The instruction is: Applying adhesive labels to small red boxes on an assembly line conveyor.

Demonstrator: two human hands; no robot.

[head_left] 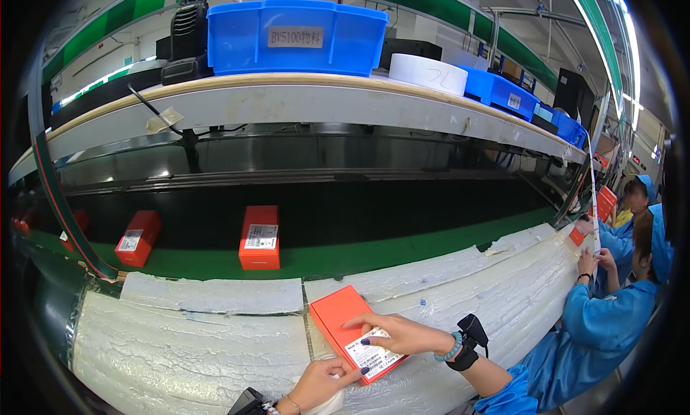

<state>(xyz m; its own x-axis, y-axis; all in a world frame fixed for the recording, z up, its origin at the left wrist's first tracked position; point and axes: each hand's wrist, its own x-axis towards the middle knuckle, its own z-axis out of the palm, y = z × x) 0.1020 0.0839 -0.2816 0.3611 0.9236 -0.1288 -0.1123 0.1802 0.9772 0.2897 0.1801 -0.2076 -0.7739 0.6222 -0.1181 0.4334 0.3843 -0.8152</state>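
An orange-red carton (pixel 335 311) lies at an angle on the bench in front of me. On its near part is a white printed label (pixel 372 356). My right hand (pixel 406 336) rests over the carton from the right, fingers apart, its thumb on the label and another finger reaching across the orange top. At the carton's near left corner, my left hand (pixel 320 383) is closed, with one fingertip against the label's lower edge. Something whitish (pixel 329 406) shows below the left palm; its kind is unclear. Both wrists carry black strapped devices.
Beyond the film-covered bench (pixel 194 343) runs a green conveyor belt (pixel 323 260) with a labelled orange carton (pixel 259 235), another carton (pixel 138 237) and more farther left. A shelf (pixel 323 99) above holds a blue bin (pixel 295 38). Co-workers in blue (pixel 604 321) sit at right.
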